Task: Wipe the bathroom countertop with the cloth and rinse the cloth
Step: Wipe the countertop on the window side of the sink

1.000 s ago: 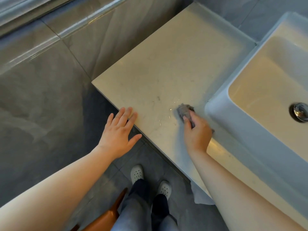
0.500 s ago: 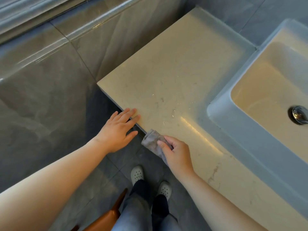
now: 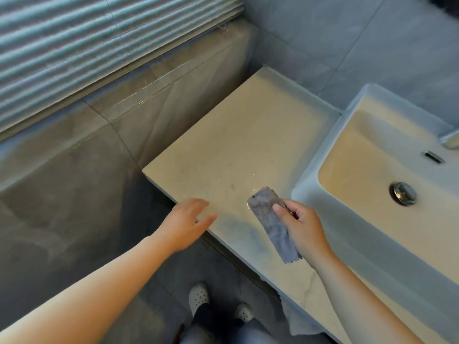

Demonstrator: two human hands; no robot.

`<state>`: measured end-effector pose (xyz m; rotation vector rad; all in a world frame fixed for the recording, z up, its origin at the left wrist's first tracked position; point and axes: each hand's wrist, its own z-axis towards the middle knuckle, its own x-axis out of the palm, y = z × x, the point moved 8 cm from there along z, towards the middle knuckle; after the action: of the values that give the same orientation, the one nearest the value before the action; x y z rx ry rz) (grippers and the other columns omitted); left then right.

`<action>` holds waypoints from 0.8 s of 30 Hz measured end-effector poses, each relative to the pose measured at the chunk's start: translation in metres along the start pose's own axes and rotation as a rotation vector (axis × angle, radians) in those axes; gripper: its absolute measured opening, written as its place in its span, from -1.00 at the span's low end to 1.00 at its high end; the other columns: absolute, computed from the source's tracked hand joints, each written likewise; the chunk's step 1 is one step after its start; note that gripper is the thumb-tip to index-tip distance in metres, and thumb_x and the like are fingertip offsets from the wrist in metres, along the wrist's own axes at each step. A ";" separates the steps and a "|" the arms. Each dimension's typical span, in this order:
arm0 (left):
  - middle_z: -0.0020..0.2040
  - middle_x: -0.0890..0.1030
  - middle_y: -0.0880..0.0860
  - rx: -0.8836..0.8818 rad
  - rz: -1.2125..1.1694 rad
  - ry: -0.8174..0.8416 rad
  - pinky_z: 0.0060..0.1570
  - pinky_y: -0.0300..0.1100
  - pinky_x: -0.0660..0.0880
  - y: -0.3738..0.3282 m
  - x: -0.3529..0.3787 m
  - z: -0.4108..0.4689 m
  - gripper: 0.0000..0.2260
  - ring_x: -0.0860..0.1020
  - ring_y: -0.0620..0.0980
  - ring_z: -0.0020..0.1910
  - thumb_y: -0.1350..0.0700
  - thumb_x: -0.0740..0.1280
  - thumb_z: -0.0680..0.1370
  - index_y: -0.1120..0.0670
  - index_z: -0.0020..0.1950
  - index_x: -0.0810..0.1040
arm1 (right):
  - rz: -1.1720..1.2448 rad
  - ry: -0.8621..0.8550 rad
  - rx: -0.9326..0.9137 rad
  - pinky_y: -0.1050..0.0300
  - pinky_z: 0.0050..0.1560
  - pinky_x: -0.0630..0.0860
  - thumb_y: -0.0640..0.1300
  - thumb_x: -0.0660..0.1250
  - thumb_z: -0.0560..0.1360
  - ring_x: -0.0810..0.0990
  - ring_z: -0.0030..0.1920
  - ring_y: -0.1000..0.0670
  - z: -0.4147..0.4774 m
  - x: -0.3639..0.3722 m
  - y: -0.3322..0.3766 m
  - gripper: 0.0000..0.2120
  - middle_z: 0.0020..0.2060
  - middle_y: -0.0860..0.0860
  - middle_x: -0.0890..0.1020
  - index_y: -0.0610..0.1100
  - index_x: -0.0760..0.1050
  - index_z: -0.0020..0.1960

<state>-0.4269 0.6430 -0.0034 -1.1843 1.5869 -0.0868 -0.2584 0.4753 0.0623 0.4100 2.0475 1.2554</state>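
The beige stone countertop (image 3: 236, 140) runs from the left corner to the white basin (image 3: 330, 155) on the right. My right hand (image 3: 303, 227) grips a folded grey cloth (image 3: 272, 219) over the counter's front part, close to the basin's near-left corner; whether the cloth touches the surface I cannot tell. My left hand (image 3: 185, 220) hovers at the counter's front edge, fingers loosely spread, holding nothing. A few small dark marks and shiny specks show on the counter just beyond the cloth.
The basin has a chrome drain plug (image 3: 402, 193) and an overflow slot (image 3: 433, 157). Grey tiled walls stand behind and to the left, with a ribbed blind (image 3: 87, 40) at top left. A white cloth (image 3: 300, 319) hangs under the counter's front edge. My shoes (image 3: 198, 295) are on the grey floor.
My right hand swept the cloth from beside the basin to the counter's front edge, then back up toward the basin, now holding it lengthwise. My left hand stayed at the front edge. The view tilted up.
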 end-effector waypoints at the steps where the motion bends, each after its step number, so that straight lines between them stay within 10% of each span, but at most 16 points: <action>1: 0.41 0.37 -0.09 0.001 -0.123 0.017 0.33 -0.20 0.25 -0.012 -0.007 0.003 -0.48 0.32 -0.09 0.39 -0.23 0.16 0.56 -0.04 0.46 0.31 | -0.029 0.046 -0.010 0.22 -0.23 0.49 -0.13 0.28 0.57 0.59 -0.25 0.12 0.003 -0.001 0.006 -0.84 -0.29 0.01 0.67 -0.08 0.63 -0.11; 12: -0.02 0.63 -0.04 0.298 -0.221 0.193 0.02 -0.15 0.59 -0.157 -0.061 0.051 -0.83 0.60 -0.08 -0.02 0.00 0.37 0.52 -0.04 0.10 0.58 | -0.054 0.109 -0.102 0.16 -0.05 0.58 -0.15 0.37 0.51 0.68 -0.15 0.08 0.032 -0.042 0.059 -0.90 -0.18 0.05 0.72 -0.01 0.58 0.01; 24: -0.01 0.60 0.19 -0.043 -0.689 0.148 -0.19 -0.25 0.60 -0.190 -0.107 0.114 -0.76 0.64 -0.02 -0.14 0.14 0.26 0.60 0.29 0.15 0.49 | -0.120 -0.114 -0.308 0.39 0.18 0.38 0.08 0.40 0.45 0.43 0.20 0.33 0.070 -0.088 0.073 -0.58 0.19 0.42 0.44 0.24 0.40 0.28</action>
<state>-0.2304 0.6810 0.1391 -1.7464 1.2412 -0.5991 -0.1528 0.5052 0.1402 0.2064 1.7213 1.4102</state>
